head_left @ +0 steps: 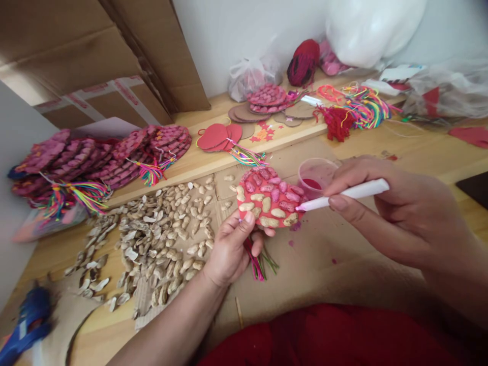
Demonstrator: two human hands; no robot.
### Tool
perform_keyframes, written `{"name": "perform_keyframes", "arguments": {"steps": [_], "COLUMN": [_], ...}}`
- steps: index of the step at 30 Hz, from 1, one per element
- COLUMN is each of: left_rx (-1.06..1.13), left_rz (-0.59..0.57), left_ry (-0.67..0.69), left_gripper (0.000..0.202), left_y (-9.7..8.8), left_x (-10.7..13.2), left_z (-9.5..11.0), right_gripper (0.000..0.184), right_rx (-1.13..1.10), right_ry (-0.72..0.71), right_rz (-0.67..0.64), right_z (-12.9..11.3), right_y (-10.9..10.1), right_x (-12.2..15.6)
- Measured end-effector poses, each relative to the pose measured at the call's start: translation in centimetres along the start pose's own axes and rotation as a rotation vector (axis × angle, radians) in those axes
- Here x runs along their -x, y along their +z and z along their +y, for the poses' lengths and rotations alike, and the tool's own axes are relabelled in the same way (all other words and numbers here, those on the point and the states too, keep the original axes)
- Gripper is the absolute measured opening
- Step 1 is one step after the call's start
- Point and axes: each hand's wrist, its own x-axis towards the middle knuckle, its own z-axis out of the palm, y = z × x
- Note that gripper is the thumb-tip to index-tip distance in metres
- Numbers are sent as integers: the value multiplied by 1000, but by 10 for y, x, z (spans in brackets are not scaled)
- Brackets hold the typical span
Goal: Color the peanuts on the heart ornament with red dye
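My left hand (pixel 232 249) is closed around the lower edge of a round red disc (pixel 269 197) covered with glued peanut shells. The upper shells are painted pink and the lower ones are bare. A coloured tassel (pixel 259 262) hangs below the disc, under my fingers. My right hand (pixel 396 208) pinches a white brush handle (pixel 345 195), whose tip touches the disc's right edge. Just behind the tip stands a small clear cup of pink paint (pixel 315 175).
Loose peanut shells (pixel 160 244) lie spread over cardboard at the left. Stacks of finished pink discs (pixel 99 157) with tassels sit on a wooden plank behind. Red discs (pixel 219 136), coloured threads (pixel 358 109), yarn and bags are at the back. A blue glue gun (pixel 26 320) lies at lower left.
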Motion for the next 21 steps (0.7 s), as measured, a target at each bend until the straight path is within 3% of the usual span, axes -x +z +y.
{"name": "perform_keyframes", "arguments": {"steps": [4, 11, 21], "left_rx": [-16, -71, -132], "left_rz": [-11, -14, -8], "left_ry": [-3, 2, 9], "left_gripper": [32, 37, 41], "left_y": [0, 0, 2], "left_x": [0, -1, -1], "left_z": [-1, -4, -5], "right_gripper": [13, 12, 10], "right_rx": [76, 83, 328], "right_ry": [4, 19, -117], "right_rz": [-56, 50, -68], "right_z": [3, 0, 2], "right_y": [-1, -1, 3], "right_x": [1, 1, -4]}}
